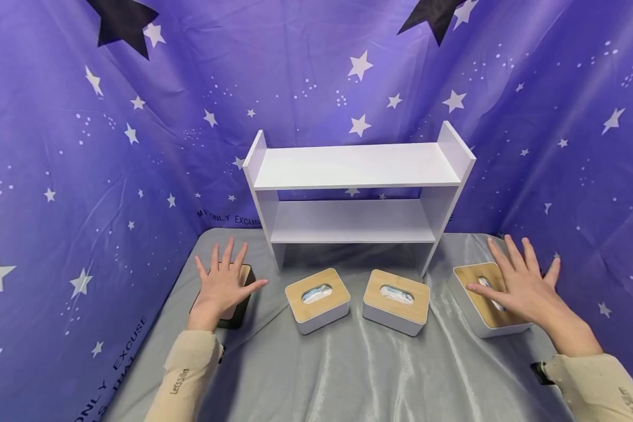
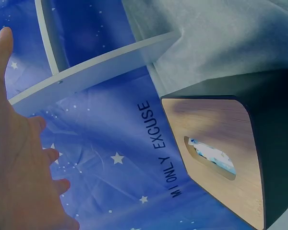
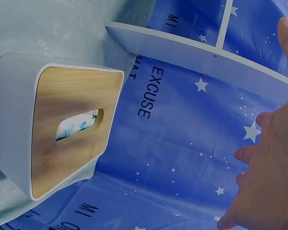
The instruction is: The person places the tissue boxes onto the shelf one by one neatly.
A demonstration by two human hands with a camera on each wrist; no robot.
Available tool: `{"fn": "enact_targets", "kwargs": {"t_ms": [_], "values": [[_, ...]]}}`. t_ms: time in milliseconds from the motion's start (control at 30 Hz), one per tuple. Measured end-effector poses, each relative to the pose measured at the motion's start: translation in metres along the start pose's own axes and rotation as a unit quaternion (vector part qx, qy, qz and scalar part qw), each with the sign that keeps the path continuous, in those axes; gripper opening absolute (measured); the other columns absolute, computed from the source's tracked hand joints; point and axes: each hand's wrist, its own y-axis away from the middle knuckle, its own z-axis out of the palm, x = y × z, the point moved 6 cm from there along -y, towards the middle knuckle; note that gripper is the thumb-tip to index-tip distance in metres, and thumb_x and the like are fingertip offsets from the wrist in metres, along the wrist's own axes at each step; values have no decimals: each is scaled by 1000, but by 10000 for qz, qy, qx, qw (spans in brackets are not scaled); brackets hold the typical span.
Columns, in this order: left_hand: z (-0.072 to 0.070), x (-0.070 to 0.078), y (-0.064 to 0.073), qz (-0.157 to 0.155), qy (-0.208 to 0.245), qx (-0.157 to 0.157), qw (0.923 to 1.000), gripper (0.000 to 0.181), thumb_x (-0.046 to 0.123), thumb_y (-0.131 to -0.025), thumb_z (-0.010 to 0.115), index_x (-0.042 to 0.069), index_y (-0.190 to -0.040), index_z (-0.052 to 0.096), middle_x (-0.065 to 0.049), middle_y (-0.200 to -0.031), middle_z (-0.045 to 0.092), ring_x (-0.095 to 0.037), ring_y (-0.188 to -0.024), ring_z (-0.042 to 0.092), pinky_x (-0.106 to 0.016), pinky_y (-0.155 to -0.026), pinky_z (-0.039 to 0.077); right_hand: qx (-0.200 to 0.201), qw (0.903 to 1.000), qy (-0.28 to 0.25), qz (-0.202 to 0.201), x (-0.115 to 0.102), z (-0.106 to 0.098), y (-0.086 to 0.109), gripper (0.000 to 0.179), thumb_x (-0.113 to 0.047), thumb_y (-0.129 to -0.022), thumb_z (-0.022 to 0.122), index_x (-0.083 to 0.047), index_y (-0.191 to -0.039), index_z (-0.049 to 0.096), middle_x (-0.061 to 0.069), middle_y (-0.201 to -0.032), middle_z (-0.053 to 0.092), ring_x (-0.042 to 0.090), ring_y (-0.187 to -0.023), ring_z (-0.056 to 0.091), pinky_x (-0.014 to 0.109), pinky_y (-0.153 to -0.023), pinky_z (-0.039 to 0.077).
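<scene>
My left hand (image 1: 221, 291), fingers spread, hovers over a dark tissue box (image 1: 237, 313) with a wooden lid and hides much of it. The left wrist view shows that lid (image 2: 221, 143) with its oval slot apart from the hand (image 2: 24, 167). On the other side, my right hand (image 1: 527, 290) is held with spread fingers above a white tissue box (image 1: 472, 308), covering part of its wooden top. In the right wrist view this box (image 3: 72, 129) stands clear of the fingers. Neither hand holds anything.
Two more white tissue boxes with wooden lids, one left of centre (image 1: 319, 319) and one right of centre (image 1: 395, 319), sit on the grey cloth (image 1: 337, 375). Behind them stands a white two-tier shelf (image 1: 356, 167). Purple star-patterned curtains (image 1: 306, 70) enclose the table.
</scene>
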Motion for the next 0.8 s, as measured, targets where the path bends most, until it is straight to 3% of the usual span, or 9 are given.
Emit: {"fn": "enact_targets", "kwargs": {"t_ms": [800], "values": [[5, 11, 9, 74, -42, -9, 10000, 105, 76, -81, 58, 24, -162, 15, -13, -169, 7, -47, -153, 4, -75, -119, -1, -94, 9997, -52, -212, -12, 13, 1, 114, -66, -84, 65, -24, -161, -8, 17, -167, -12, 43, -152, -19, 86, -103, -16]]}}
